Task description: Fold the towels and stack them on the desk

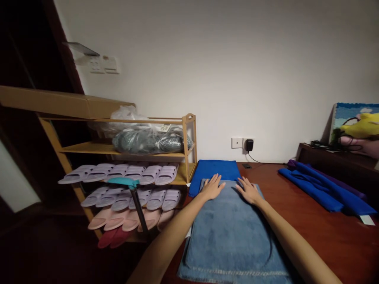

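A grey-blue folded cloth (231,236) with stitched edges lies flat in front of me on the reddish wooden table. My left hand (212,187) rests palm down on its far left part, fingers spread. On the far right part lies my right hand (248,191), also flat with the fingers apart. Neither hand holds anything. Just beyond my fingertips, a bright blue folded cloth (217,169) lies partly under the grey-blue one.
More blue cloth (316,189) lies on the table (284,213) at the right. A wooden shoe rack (190,146) with rows of slippers (166,175) stands at the left, a turquoise-topped handle (122,182) before it. A black plug (249,145) sits in the wall socket.
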{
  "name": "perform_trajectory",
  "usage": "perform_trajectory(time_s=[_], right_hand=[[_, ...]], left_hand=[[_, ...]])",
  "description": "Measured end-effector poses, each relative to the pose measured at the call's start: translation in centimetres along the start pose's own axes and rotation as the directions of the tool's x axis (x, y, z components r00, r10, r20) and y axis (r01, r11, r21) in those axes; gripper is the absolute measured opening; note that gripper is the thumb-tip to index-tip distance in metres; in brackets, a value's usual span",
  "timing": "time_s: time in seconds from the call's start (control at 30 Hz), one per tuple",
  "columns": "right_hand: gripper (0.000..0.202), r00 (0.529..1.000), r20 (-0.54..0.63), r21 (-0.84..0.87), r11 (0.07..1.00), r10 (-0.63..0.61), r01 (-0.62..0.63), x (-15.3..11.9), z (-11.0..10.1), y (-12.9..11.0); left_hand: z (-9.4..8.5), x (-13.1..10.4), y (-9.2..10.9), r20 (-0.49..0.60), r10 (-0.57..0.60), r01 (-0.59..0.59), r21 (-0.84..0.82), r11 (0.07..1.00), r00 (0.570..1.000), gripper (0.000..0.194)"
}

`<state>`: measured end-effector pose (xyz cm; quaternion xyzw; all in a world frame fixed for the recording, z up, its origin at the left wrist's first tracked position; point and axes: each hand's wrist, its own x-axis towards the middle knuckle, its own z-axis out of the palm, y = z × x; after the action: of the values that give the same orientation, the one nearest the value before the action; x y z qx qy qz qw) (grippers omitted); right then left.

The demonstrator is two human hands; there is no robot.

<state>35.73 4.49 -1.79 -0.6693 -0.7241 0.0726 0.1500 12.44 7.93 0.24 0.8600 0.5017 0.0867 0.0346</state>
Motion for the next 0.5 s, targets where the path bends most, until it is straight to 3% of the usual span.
perform_trajectory(time_s=[0.1,0.23,0.4,0.5], right_hand=[[0.081,0.997,-0.019,-0.031,0.997,0.073,-0.074,-0.8,-0.5,1.5],[0.079,0.996,0.000,-0.062,0.995,0.084,-0.084,-2.0,-0.4,2.4],[0.074,0.992,-0.085,-0.104,0.990,0.088,-0.097,-3.1,-1.6,0.8],[0.073,0.993,-0.089,-0.105,0.991,0.072,-0.081,-6.2,-2.7,-0.4]], left_hand=[[-0.6,-1.2,-0.9,-0.015,-0.036,0.036,0.015,0.999,0.999,0.071],[-0.3,-2.7,-1.4,-0.016,-0.079,0.079,0.034,0.996,0.997,0.067],[-1.6,-3.6,-0.1,-0.037,-0.101,0.104,0.062,0.993,0.994,0.064],[-3.7,-6.8,1.4,-0.027,-0.049,0.050,0.047,0.998,0.998,0.062]])
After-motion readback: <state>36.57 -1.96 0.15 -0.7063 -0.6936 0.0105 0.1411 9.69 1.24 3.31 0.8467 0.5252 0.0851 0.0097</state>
